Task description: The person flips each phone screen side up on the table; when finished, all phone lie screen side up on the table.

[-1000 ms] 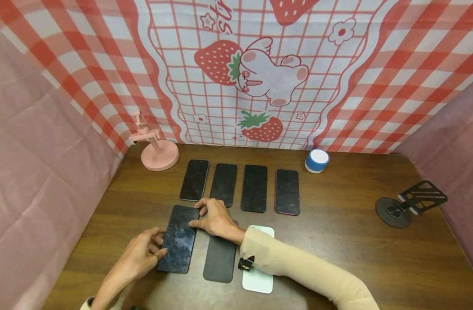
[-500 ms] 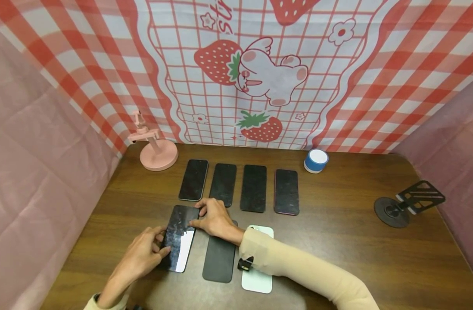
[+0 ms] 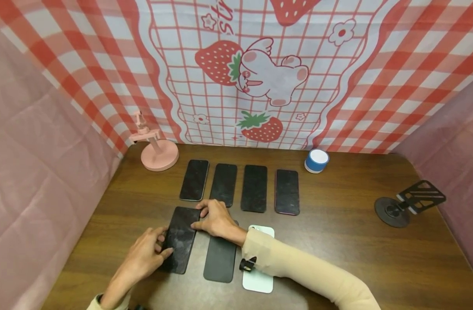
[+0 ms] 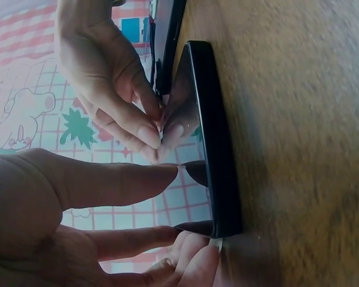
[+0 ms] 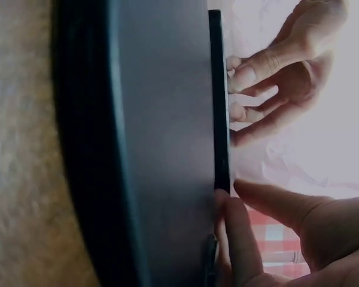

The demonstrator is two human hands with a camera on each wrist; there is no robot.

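Observation:
A black phone [image 3: 181,239] lies screen up at the front left of the wooden table [image 3: 337,241]. My left hand [image 3: 163,246] grips its left edge: in the left wrist view the thumb [image 4: 113,179] rests on the screen of the phone [image 4: 214,137] and the fingers curl under its edge. My right hand [image 3: 199,218] pinches the phone's far right corner with thumb and forefinger. In the right wrist view the phone's thin edge [image 5: 219,95] shows between both hands.
A flat black case [image 3: 220,260] and a white case [image 3: 258,277] lie under my right forearm. Behind them lies a row of several dark phones [image 3: 254,188]. A pink stand [image 3: 159,153], a blue-and-white round speaker [image 3: 316,160] and a black stand [image 3: 409,204] stand around them.
Half a second ago the gripped phone was tilted and caught bright glare. Now it lies lower and dark. Both hands have kept their hold at about the same spots.

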